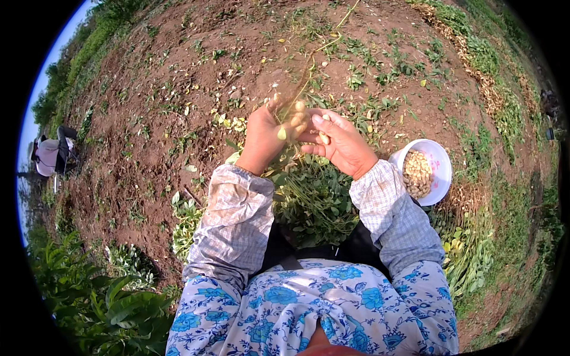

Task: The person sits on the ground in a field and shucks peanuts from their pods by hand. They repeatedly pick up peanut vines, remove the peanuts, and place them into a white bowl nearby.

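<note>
My left hand (261,137) is closed around a peanut plant (311,66). Its thin yellowish stem runs up and away to the far edge of the view, and a cluster of pale pods (298,118) sits by the fingers. Close against it, my right hand (347,145) is curled with a couple of loose peanuts (325,137) between thumb and fingers. Below both hands, a heap of leafy green peanut plants (314,204) lies in front of my lap. To the right of my right forearm stands a white bucket (440,169) partly filled with peanuts (417,173).
Brown soil (160,113) with scattered leaves spreads ahead. A row of pulled plants (484,59) runs along the far right, and more uprooted plants (469,255) lie behind the bucket. Leafy bushes (113,302) grow at the near left. Another person (48,155) is at the far left.
</note>
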A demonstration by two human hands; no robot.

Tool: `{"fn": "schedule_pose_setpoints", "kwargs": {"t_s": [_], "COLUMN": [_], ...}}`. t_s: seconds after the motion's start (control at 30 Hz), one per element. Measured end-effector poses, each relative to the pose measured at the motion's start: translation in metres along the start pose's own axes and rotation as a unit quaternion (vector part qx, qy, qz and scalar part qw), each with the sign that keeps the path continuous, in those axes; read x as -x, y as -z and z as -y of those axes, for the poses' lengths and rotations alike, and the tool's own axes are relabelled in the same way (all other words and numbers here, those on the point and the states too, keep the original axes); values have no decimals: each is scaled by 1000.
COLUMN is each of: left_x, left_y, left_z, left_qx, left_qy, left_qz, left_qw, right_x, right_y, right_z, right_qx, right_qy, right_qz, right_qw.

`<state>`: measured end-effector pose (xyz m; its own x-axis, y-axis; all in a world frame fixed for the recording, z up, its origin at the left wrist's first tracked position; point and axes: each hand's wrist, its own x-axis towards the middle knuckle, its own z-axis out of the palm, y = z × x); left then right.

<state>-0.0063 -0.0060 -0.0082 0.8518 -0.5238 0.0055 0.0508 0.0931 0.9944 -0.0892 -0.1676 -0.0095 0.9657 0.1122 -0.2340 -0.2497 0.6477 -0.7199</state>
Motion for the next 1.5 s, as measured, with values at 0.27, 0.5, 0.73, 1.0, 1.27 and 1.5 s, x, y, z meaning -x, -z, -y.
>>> {"fn": "schedule_pose_setpoints", "kwargs": {"t_s": [0.27,0.5,0.73,1.0,1.27,1.5], "left_x": [-8,-6,-9,-24,-2,-5], "left_y": [5,6,9,12,10,2], "left_z": [23,15,20,40,-4,-4], "left_qx": [-168,-259,-322,-232,-205,-315], "left_qy": [-21,-51,-41,-68,-50,-62], "left_qz": [-42,-40,-27,-92,-84,-86], "left_qw": [985,964,945,966,974,943], "right_x": [-3,-7,-4,44,100,157], "right_y": [-10,-3,-9,-32,76,242], "right_z": [-16,-12,-14,5,67,52], "right_qx": [113,412,599,311,575,798], "right_qy": [66,132,223,-67,157,5], "right_qz": [-33,-53,-87,56,-310,-369], "right_qw": [991,900,764,946,741,477]}}
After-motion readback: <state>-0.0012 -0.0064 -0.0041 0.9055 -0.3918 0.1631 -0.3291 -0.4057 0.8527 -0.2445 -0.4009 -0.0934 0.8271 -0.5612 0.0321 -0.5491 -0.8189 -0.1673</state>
